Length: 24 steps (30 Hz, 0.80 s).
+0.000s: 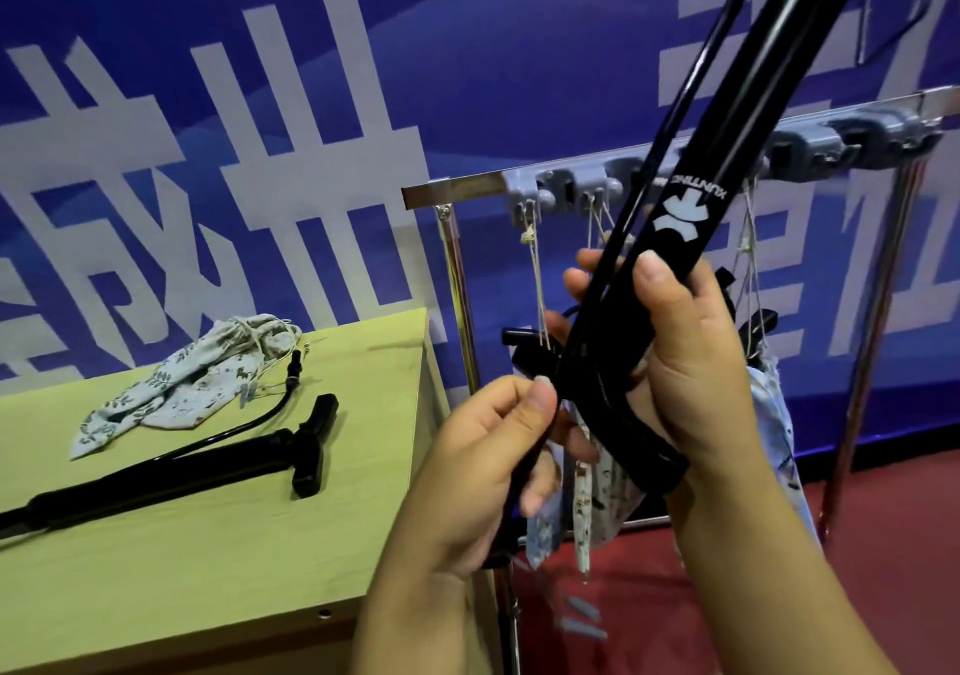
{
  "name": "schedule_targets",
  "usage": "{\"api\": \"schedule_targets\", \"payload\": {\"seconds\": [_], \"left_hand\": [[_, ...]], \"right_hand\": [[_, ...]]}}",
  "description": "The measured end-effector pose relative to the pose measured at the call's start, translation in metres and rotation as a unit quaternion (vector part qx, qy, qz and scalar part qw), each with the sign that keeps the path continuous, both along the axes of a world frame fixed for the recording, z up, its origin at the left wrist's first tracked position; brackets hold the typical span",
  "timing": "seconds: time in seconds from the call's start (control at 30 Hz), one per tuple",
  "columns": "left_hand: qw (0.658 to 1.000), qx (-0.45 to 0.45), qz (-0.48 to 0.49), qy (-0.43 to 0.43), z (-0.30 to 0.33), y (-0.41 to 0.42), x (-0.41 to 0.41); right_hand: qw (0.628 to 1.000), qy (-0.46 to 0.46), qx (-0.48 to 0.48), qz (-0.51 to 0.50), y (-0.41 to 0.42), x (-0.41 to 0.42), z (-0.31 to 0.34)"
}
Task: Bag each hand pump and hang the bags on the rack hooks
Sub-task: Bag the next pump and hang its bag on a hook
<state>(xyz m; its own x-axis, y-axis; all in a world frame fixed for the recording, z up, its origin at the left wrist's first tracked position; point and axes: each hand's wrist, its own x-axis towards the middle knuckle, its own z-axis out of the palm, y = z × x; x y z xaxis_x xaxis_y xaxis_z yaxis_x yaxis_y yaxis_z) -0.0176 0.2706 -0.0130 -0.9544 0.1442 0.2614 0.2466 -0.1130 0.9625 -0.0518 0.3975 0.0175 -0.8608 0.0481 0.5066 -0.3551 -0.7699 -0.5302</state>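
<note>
Holding a black hand pump (691,206) tilted up in front of the rack (467,188), my right hand (691,362) wrapped round its barrel. My left hand (488,445) pinches the pump's thin hose (613,258) between thumb and fingers near the base. Second hand pump (171,477) lies flat on the worktop (208,570), floral drawstring bag (192,378) just behind it. Bagged pumps (774,414) hang by strings from the rack hooks (530,206).

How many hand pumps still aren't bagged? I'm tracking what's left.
2 unbagged: one pump gripped by the right hand, one pump lying on the table. Bags hanging on the rack may hide more.
</note>
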Motion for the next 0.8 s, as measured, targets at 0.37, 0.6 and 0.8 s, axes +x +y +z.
{"api": "schedule_targets", "payload": {"seconds": [0.37, 0.6, 0.8], "left_hand": [[0.990, 0.122, -0.023, -0.064, -0.003, -0.002, -0.002], [0.994, 0.101, 0.024, -0.036, -0.007, -0.003, -0.010], [0.927, -0.286, 0.203, 0.133, 0.005, -0.016, -0.010]], "right_hand": [[0.998, -0.016, -0.055, 0.016, -0.013, -0.001, -0.006], [0.996, -0.062, -0.066, 0.013, -0.015, -0.006, -0.009], [0.996, -0.089, -0.002, 0.002, 0.019, 0.004, -0.008]]}}
